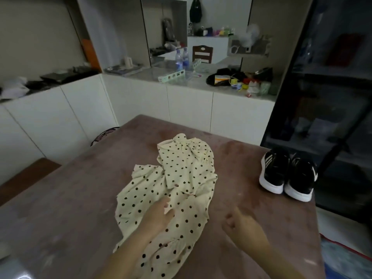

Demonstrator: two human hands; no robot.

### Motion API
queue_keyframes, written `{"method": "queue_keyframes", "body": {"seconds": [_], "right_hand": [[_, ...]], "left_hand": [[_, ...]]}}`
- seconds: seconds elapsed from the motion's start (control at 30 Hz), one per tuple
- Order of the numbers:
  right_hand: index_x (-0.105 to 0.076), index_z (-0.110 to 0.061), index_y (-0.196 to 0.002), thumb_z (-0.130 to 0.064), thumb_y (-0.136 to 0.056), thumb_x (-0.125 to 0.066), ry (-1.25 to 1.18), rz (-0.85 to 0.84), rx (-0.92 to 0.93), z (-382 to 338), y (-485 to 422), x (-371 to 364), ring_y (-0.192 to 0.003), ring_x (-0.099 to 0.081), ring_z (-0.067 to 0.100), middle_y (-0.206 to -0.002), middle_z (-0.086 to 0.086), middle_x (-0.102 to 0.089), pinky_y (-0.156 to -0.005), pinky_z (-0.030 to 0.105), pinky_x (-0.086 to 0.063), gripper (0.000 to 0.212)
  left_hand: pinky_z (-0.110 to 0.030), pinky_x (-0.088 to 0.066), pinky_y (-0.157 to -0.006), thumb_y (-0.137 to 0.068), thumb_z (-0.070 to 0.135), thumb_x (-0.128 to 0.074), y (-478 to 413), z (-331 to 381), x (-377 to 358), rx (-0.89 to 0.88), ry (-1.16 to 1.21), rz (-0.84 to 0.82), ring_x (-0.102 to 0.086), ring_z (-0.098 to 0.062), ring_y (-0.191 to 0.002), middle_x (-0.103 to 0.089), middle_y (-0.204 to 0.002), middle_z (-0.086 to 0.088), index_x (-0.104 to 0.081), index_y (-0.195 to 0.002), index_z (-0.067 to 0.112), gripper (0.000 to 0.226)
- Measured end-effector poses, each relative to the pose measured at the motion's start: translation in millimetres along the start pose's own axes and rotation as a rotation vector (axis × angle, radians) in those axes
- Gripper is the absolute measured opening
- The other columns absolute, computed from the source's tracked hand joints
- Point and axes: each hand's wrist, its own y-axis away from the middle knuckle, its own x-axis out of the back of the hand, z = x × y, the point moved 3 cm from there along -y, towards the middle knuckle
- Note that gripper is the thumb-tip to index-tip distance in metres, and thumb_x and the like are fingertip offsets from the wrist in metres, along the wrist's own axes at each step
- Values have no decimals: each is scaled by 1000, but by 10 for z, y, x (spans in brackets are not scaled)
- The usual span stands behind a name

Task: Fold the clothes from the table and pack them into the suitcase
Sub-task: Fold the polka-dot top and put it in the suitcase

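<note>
Mottled brown table (80,208); white cabinets (189,109) behind, cluttered counter (191,83).

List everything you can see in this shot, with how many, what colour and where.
cream fabric garment with black dots: one, cream and black, crumpled mid-table
brown table: one, brown, foreground
black sneakers with white soles: one pair, black and white, table's right edge
clear plastic water bottles: two, clear with blue labels, back counter
white cabinets: a row, white, below the counter
brown wooden chair back: one, brown, behind the counter
black bag: one, black, hanging at the back
small clutter: many pieces, mixed colours, counter's right end
left hand: touching the garment's lower part
right hand: fingers curled, holding nothing, over the table right of the garment
</note>
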Motion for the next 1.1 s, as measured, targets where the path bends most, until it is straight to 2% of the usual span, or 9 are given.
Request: {"method": "queue_keyframes", "body": {"seconds": [0.17,0.27,0.4,0.47,0.7,0.83,0.93,1.03,1.1], "right_hand": [[-42,-17,-124,-40,-89,-51,-122,-116,-168,-394,-255,-556,-75,-60,14,-71,-10,-56,-69,28,-47,42],[-17,-22,-143,-48,-91,-47,-113,-43,-250,-565,-346,-711,-110,-59,20,-109,-4,-63,-98,39,-40,65],[7,-23,-149,-62,-90,-36,124,3,-398,-683,-334,-748,-118,-52,18,-134,3,-48,-98,38,-34,83],[9,-26,-149,-48,-93,-39,128,14,-397,-691,-360,-805,-117,-52,16,-131,-1,-52,-98,38,-32,78],[-19,-23,-145,-2,-87,-35,-318,133,-306,-597,-404,-636,-89,-53,22,-125,10,-51,-75,29,-41,63],[-36,-7,-129,-2,-88,-38,-604,243,-443,-426,-338,-384,-84,-56,24,-100,13,-56,-72,35,-50,42],[-19,-11,-148,-8,-88,-42,-696,187,-512,-297,-272,-230,-100,-58,25,-115,12,-59,-81,32,-50,64],[-29,-12,-147,-5,-88,-43,-616,165,-475,-161,-135,-38,-112,-55,24,-128,10,-55,-90,32,-49,61],[-36,-17,-143,-1,-88,-37,-554,189,-438,-55,39,89,-106,-58,25,-121,7,-58,-78,28,-49,57]], "left_hand": [[-24,-37,-101,-93,34,-50,191,-277,-96,-28,-175,-57,-47,-13,-123,-47,-137,1,-39,-140,19,51],[-23,-40,-97,-92,34,-51,282,-232,-217,-105,-239,-111,-50,-11,-115,-51,-129,2,-47,-130,20,40],[-25,-34,-105,-94,34,-48,196,-145,-205,-136,-198,-81,-39,-12,-129,-40,-141,3,-35,-141,22,50],[-25,-32,-107,-94,38,-47,106,-68,-154,-157,-136,-57,-36,-11,-132,-38,-143,5,-33,-143,23,53],[-15,-28,-103,-97,30,-45,-60,292,-29,-326,-37,-37,-35,-4,-131,-38,-143,11,-35,-142,26,46],[-14,-28,-102,-97,26,-46,-99,507,-77,-384,-34,-70,-36,-4,-131,-38,-143,9,-34,-143,26,47],[-17,-30,-104,-96,26,-49,-91,667,-125,-407,-51,-78,-36,-6,-133,-39,-143,7,-36,-142,25,47],[-16,-34,-99,-95,23,-48,-36,802,-150,-415,-63,-91,-43,-8,-127,-41,-139,6,-40,-140,23,46],[-19,-37,-100,-94,23,-48,-6,868,-161,-398,-74,-94,-44,-9,-125,-41,-140,5,-41,-139,23,45]]}}
